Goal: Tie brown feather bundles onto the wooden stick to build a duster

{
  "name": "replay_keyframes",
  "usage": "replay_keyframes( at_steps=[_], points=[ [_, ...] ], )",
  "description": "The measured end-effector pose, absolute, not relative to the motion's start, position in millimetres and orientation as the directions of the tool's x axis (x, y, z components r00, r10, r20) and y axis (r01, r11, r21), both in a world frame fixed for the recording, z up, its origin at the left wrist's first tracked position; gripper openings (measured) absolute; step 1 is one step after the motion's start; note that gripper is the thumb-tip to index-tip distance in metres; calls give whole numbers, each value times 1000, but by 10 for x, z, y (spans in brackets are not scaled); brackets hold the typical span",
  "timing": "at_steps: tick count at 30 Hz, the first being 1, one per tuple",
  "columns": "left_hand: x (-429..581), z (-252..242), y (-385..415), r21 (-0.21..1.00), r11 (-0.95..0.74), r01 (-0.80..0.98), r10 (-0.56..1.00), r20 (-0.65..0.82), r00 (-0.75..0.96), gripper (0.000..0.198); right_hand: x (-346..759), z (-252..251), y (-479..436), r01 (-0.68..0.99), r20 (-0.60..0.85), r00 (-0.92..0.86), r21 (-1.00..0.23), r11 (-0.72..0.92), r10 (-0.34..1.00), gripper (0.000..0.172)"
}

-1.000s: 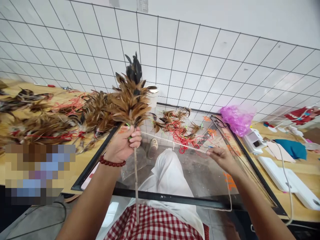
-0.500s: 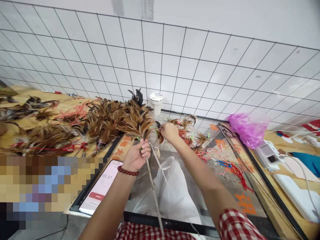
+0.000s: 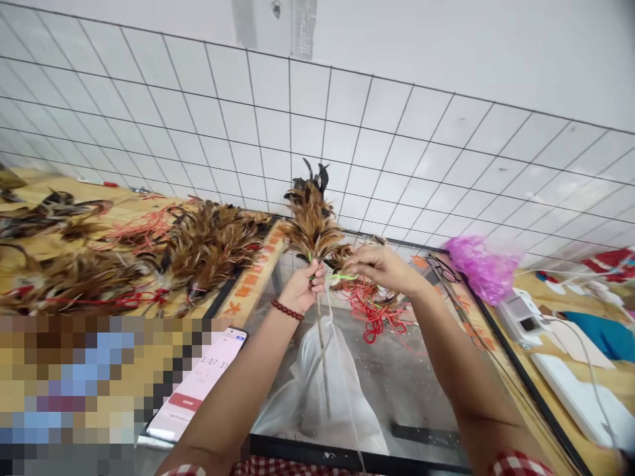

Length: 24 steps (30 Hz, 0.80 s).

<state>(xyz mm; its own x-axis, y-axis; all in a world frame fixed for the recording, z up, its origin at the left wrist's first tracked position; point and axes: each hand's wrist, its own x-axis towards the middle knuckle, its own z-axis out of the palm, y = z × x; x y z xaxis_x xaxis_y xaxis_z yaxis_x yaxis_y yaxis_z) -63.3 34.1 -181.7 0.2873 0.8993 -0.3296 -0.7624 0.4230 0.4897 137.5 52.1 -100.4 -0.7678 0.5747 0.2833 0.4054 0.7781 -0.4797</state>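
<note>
The left hand holds a feather duster upright, its grip closed around the thin stick just below the brown plumes. At its three o'clock the right hand touches the duster's base, fingers pinched shut on a small feather bundle with a green tie. Both hover above the glass tabletop. Red cords lie at five o'clock, loose feathers at nine, a phone at seven, a purple bag at three.
</note>
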Motion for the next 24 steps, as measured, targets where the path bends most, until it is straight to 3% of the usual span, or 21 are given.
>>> replay_keyframes(
  at_steps=[3, 11, 19, 24],
  points=[
    [-378, -1801, 372, 576, 428, -697, 902, -328, 282, 17, 1372, -972, 486, 409, 272, -825, -319, 855, 496, 24],
    [-140, -1756, 315, 697, 403, -592, 911, -244, 333, 16, 1428, -1136, 634, 536, 357, -793, 22, 844, 494, 27],
    [-161, -1775, 303, 772, 305, -558, 938, -142, 317, 40, 1429, -1216, 648, 559, 413, -798, 238, 794, 438, 26],
    [-141, -1771, 271, 855, 250, -454, 943, -108, 316, 41, 1397, -1286, 648, 550, 463, -798, 299, 779, 386, 26]
  ],
)
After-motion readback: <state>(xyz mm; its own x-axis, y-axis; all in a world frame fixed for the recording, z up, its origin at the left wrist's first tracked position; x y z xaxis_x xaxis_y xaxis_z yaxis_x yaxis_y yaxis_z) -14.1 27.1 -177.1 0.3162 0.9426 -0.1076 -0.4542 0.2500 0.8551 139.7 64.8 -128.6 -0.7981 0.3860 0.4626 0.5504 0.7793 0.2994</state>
